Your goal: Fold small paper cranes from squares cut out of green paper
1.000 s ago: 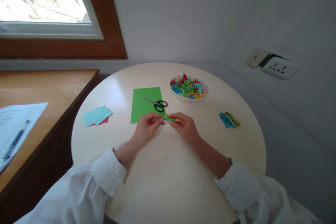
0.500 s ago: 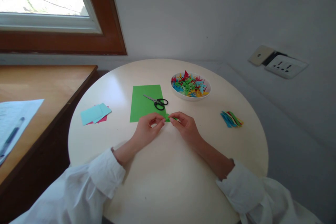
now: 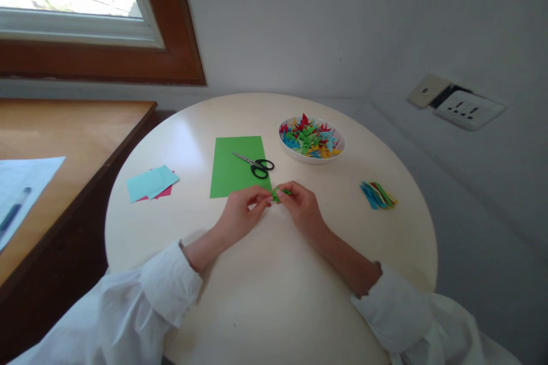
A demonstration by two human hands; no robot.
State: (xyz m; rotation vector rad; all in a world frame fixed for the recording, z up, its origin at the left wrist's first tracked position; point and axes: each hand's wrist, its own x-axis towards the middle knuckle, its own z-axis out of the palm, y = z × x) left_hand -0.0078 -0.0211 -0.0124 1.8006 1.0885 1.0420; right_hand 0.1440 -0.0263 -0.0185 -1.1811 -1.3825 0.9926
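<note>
A small piece of folded green paper (image 3: 276, 194) is pinched between my two hands above the table, its shape partly covered by fingers. My left hand (image 3: 244, 208) grips its left side with thumb and forefinger. From the right, my right hand (image 3: 302, 205) pinches the other side. Just beyond them lies a flat green sheet (image 3: 229, 168), with black-handled scissors (image 3: 259, 166) resting on its right part, blades toward the upper left.
A white bowl (image 3: 295, 155) of colourful folded paper pieces stands at the back right. Several coloured paper strips (image 3: 378, 195) lie on the right. Light blue and pink papers (image 3: 149, 183) sit at left on the round table (image 3: 265, 296). A wooden desk (image 3: 72, 120) adjoins the left.
My hands have come slightly closer together, and the green piece between them looks more bunched. The view has shifted a little; the scissors and bowl stay in place.
</note>
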